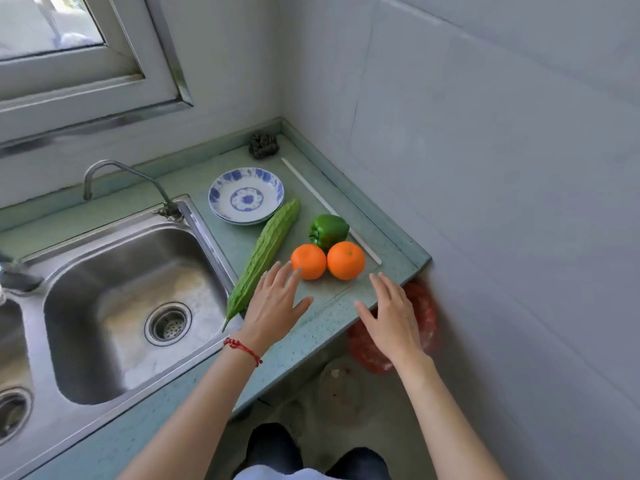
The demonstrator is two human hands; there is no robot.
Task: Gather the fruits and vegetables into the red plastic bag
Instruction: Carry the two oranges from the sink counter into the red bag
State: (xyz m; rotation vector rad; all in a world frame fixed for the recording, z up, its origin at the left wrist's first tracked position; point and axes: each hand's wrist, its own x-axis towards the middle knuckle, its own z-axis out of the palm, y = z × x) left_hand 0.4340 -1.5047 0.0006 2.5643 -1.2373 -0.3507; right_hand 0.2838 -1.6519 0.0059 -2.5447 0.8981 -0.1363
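Note:
Two oranges (309, 260) (346, 260) lie side by side on the green counter (322, 306), with a green bell pepper (329, 230) just behind them. A long bitter gourd (265, 254) lies diagonally between them and the sink. My left hand (277, 303) hovers open, fingertips close to the left orange. My right hand (393, 313) is open over the counter's right front corner, holding nothing. The red plastic bag (427, 317) hangs below that corner, largely hidden behind my right hand.
A steel double sink (114, 296) with a tap (104, 168) fills the left. Stacked blue-and-white plates (246, 195) stand behind the gourd, a dark scourer (263, 145) in the corner, a white stick (329, 207) along the right. Tiled walls close in at back and right.

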